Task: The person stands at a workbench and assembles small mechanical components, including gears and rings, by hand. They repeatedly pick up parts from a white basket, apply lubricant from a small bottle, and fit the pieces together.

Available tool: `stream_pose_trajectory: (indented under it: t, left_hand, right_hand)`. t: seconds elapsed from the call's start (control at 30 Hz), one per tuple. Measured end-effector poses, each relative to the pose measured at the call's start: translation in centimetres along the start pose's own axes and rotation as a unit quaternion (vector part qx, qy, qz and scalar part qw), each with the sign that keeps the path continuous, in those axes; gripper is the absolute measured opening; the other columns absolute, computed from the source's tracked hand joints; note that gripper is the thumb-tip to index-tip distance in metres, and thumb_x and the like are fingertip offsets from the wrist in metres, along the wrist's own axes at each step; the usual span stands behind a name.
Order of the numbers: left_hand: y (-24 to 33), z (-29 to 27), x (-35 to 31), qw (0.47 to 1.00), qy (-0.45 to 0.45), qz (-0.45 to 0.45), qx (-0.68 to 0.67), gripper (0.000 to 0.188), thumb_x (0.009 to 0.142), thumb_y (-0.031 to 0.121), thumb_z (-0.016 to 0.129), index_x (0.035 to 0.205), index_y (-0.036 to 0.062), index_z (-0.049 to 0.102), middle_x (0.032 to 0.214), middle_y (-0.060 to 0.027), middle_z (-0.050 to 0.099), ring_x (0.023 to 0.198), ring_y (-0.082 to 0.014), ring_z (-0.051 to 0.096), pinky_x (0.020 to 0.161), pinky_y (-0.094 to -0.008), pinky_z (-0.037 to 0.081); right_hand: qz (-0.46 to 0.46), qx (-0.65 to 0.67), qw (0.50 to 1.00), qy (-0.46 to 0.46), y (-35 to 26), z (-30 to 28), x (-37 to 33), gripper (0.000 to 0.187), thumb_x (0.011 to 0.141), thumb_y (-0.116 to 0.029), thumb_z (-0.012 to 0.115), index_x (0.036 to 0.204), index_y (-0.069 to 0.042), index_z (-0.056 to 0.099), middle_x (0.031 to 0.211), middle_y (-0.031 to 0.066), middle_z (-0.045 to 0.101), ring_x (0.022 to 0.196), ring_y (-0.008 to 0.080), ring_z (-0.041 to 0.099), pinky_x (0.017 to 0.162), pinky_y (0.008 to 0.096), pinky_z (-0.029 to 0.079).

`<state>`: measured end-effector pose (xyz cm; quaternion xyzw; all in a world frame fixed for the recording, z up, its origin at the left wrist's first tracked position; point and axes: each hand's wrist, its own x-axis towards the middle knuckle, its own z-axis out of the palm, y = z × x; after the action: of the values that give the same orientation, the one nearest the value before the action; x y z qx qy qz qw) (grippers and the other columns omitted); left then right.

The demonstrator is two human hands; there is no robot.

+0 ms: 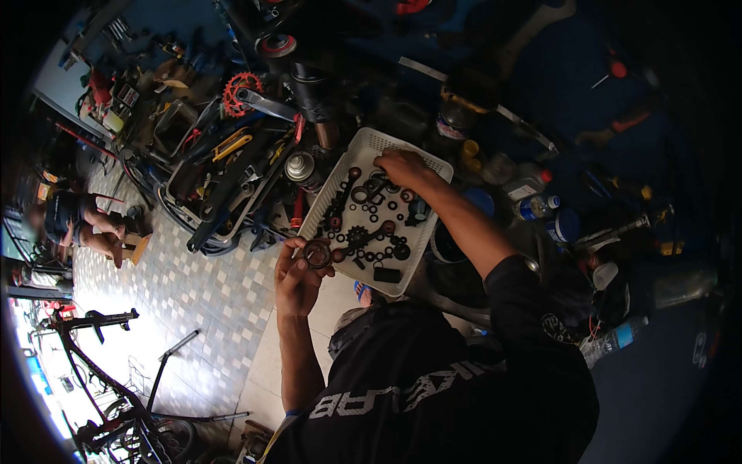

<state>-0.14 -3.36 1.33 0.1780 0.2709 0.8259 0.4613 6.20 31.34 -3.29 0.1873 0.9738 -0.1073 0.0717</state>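
Note:
My left hand point(297, 280) is closed round a dark ring-shaped part that looks like a bearing point(317, 254), held up at the near left edge of a white plastic basket point(328, 179). Inside the basket lie black linkage arms point(342, 199), a small toothed cog point(356, 235), several dark rings and a short black cylinder point(387, 274). My right hand point(405, 167) reaches over the basket's far end, fingers bent down among the rings there. Whatever its fingertips pinch is hidden.
Left of the basket stand a spray can point(300, 166) and a tray of bike parts point(224, 189), with a red chainring point(243, 94) behind. Bottles point(539, 206) and jars crowd the right. A bike frame point(85, 363) stands lower left; a person point(73, 216) sits farther off.

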Motion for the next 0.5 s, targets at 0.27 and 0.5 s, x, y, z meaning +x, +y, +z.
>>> stream_pose_trajectory:
  t: [0.27,0.5]
  left_hand:
    - [-1.1,0.6,1.2,0.998,-0.026,-0.02,-0.061,0.039,0.094,0.015,0.065,0.127,0.0061,0.046,0.12,-0.0208,0.063,0.108,-0.0342,0.066,0.082,-0.044,0.058]
    - [-1.7,1.3,2.6,0.995,-0.053,-0.033,-0.075,0.039,0.095,0.018,0.064,0.128,0.005,0.047,0.119,-0.0172,0.065,0.106,-0.0344,0.066,0.082,-0.0445,0.06]
  right_hand:
    - [-0.005,0.078,0.993,0.083,0.8,-0.3,-2.5,0.03,0.09,-0.007,0.065,0.119,-0.007,0.06,0.119,0.012,0.057,0.111,0.0328,0.063,0.089,0.0447,0.056]
    - [-0.041,0.083,0.988,0.127,3.0,-0.2,-3.3,0.026,0.092,-0.006,0.064,0.117,-0.005,0.065,0.115,0.0152,0.065,0.104,0.0331,0.067,0.084,0.0453,0.056]
